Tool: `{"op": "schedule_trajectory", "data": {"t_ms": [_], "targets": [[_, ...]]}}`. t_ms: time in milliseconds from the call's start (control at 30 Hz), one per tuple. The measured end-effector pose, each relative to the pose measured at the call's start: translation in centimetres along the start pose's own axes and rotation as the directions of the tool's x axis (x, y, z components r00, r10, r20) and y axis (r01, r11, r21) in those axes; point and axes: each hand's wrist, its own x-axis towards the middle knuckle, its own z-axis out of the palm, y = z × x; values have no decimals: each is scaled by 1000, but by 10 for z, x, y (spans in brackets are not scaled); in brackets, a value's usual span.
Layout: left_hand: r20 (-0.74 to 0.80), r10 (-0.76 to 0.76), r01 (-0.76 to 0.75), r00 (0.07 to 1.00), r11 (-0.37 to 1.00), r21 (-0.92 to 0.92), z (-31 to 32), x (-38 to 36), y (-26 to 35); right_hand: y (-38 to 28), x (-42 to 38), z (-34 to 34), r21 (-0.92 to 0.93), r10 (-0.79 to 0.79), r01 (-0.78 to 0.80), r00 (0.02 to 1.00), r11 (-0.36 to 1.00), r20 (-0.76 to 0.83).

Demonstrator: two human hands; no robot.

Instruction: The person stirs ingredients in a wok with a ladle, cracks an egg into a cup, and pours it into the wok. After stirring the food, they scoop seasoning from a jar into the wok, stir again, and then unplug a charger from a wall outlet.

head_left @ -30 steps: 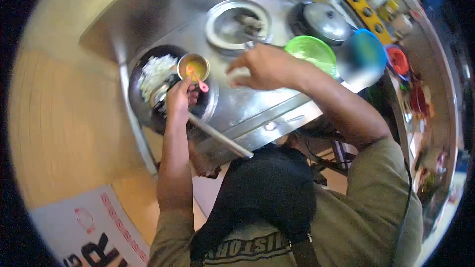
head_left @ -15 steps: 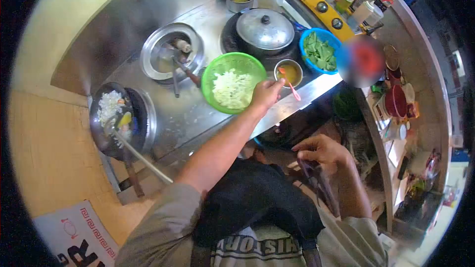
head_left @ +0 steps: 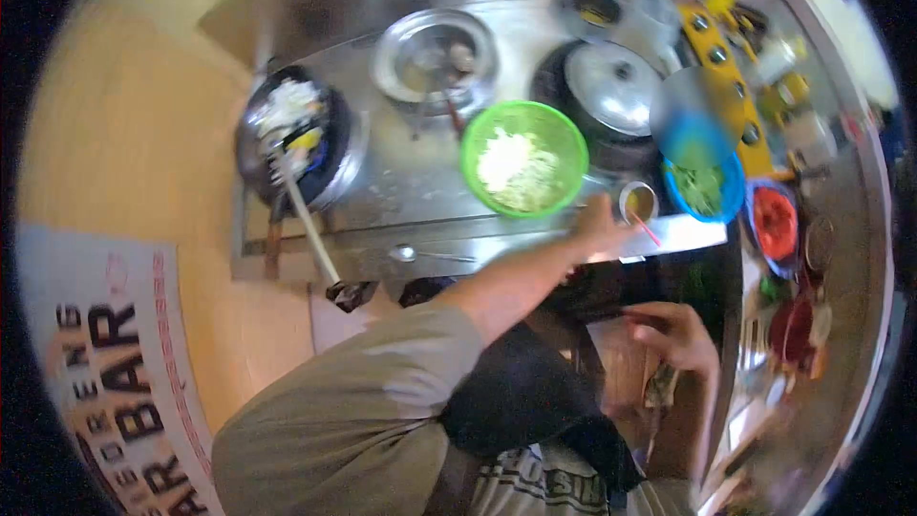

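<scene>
My left hand point(head_left: 600, 231) is at the near side of the small metal cup point(head_left: 624, 201), but blur hides whether my fingers are clasped on it or already let go. The cup is by the counter's front edge, between the green bowl point(head_left: 569, 145) and the blue basin point(head_left: 729, 206), its pink spoon point(head_left: 650, 233) leaning out over the rim. I judge this as the placing or taking-up of that cup; either calls for keeping it level and the spoon steady. My right hand point(head_left: 680, 336) is lower, off the counter front, its fingers bent; I cannot tell whether it grasps anything. Behind the cup is the lidded pot point(head_left: 611, 86). Well apart, at the counter's other end, the wok point(head_left: 250, 161) bears white food point(head_left: 288, 105) and a long-handled ladle point(head_left: 311, 231), its handle sticking out past the edge.
</scene>
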Motion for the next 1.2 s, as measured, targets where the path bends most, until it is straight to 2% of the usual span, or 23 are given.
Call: {"op": "schedule_trajectory", "data": {"t_ms": [67,100,167,200,233,267,300,333,367,400,467,567,600,633,733,767,833,900,967,1067,1133,1167,1200], "targets": [[33,17,-15,999,998,-59,-16,-16,12,-9,-1,-17,-98,-16,10,998,995,-61],[-53,139,-133,989,985,112,-18,-24,12,-23,-4,-26,-86,-7,-1,996,996,-93],[343,183,-259,922,947,192,-29,-38,25,-32,-6,-46,-234,-58,6,975,972,-216],[543,156,-223,825,973,59,-84,-69,73,-28,-1,-51,-257,-179,109,946,960,-269],[701,380,-389,603,908,-157,-147,-97,122,-27,4,-60,-308,-96,-3,947,951,-307],[634,615,-433,470,786,-441,-158,-124,145,-30,10,-62,-356,-18,-115,937,927,-348],[514,780,-305,357,617,-725,-192,-157,178,-31,20,-51,-413,-80,-68,941,908,-330],[383,882,-265,275,453,-851,-216,-181,199,-26,37,-36,-469,-142,-22,940,883,-312],[265,940,-254,214,316,-914,-233,-202,213,-22,57,-17,-522,-203,22,935,852,-292],[161,974,-247,159,197,-949,-246,-221,222,-23,81,18,-354,-121,38,969,935,-215],[45,994,-268,104,71,-961,-273,-249,222,-23,143,110,-221,-236,220,971,950,-47],[-67,997,-320,47,-49,-946,-303,-278,215,-117,195,284,-362,-318,382,921,850,227],[-90,995,-338,40,-71,-938,-315,-286,210,-117,224,326,-336,-435,519,851,786,295],[-111,993,-360,37,-90,-929,-328,-295,204,-127,250,368,-462,-453,575,818,676,356],[-152,987,-429,53,-115,-896,-369,-317,184,-143,284,454,-793,-300,430,897,431,324],[-162,985,-447,59,-119,-886,-383,-326,178,-135,299,467,-782,-263,418,907,463,329],[-189,980,-471,68,-135,-872,-409,-341,162,-103,331,471,-767,-181,358,933,532,310],[-234,969,-509,80,-162,-845,-436,-355,143,-75,340,466,-807,-385,514,835,290,393],[-274,956,-545,102,-177,-819,-458,-368,123,-89,328,457,-834,-259,307,944,459,205],[-316,928,-659,198,-113,-744,-493,-379,75,-128,280,406,-911,-246,315,936,265,252],[-158,916,-730,369,180,-659,-531,-380,4,-143,261,373,-947,-204,229,961,225,185],[90,887,-712,453,421,-562,-557,-383,-41,-147,270,370,-967,-186,168,974,193,132],[153,699,-542,698,656,-525,-554,-397,-107,-132,295,363,-927,-309,291,927,237,212]]}}
